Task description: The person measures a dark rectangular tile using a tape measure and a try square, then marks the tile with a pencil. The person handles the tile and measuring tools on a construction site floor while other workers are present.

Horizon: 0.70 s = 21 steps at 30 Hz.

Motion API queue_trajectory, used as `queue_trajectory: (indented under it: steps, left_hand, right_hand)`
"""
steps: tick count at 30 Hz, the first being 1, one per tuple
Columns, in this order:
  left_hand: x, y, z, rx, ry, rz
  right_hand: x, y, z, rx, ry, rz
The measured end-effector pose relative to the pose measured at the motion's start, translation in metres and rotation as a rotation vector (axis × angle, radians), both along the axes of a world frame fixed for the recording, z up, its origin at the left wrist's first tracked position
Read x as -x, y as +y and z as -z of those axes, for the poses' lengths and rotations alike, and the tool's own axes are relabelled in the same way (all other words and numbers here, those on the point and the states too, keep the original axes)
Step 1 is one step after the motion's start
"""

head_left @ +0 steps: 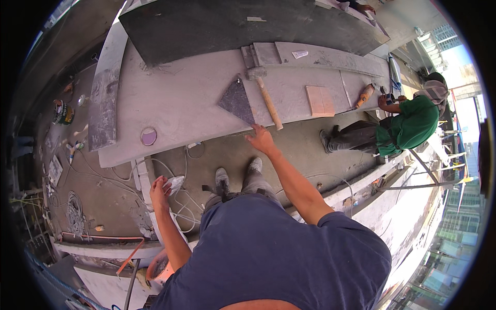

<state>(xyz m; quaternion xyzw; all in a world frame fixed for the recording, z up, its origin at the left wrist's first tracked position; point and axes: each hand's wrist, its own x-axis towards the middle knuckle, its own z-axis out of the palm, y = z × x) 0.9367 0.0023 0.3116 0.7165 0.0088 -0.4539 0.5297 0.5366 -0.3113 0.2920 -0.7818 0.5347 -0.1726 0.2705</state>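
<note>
As I follow the feed from a distance, the wearer's right hand [262, 139] hangs at the near edge of the bench [175, 95], by the near corner of a dark triangle [238, 102]. Its thumb and fingers stand loosely apart, and I see nothing in their grasp; whether a fingertip touches that corner, I cannot tell. The triangle lies flat around the middle of the bench, ahead of the hand and slightly to its left. Its longest side runs from a far corner down to the near edge, so the point turned toward the wearer is the part closest to the fingers. Of the two hands, the right is plainly nearer. The left hand [160, 194], off the near edge toward the bench's left end, has its fingers curled on a white wad [175, 184], well apart from the triangle. Just right of the triangle I see a mallet [270, 103], almost parallel to that long side, its head toward the far edge and its handle end at the near edge. Farther right, orange tiles [314, 102] lie by the near edge, and a grinder [366, 95] rests near the right end, beside a co-worker [416, 124] in green.
</note>
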Motion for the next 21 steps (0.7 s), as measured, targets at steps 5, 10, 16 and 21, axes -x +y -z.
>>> queue_trajectory:
  steps: [5, 10, 16, 21]
  left_hand:
    - [0.037, -0.023, 0.000, 0.007, 0.159, 0.113]
    - [0.060, -0.081, -0.011, -0.031, 0.139, 0.219]
    - [0.064, -0.145, -0.033, -0.031, 0.066, 0.261]
    - [0.065, -0.171, -0.040, -0.071, 0.017, 0.198]
  right_hand:
    - [-0.037, -0.042, 0.008, -0.002, 0.173, 0.160]
    - [-0.052, -0.078, 0.005, -0.126, 0.260, 0.182]
    - [-0.041, -0.106, 0.010, -0.154, 0.199, 0.076]
    - [-0.048, -0.112, 0.004, -0.206, -0.034, 0.112]
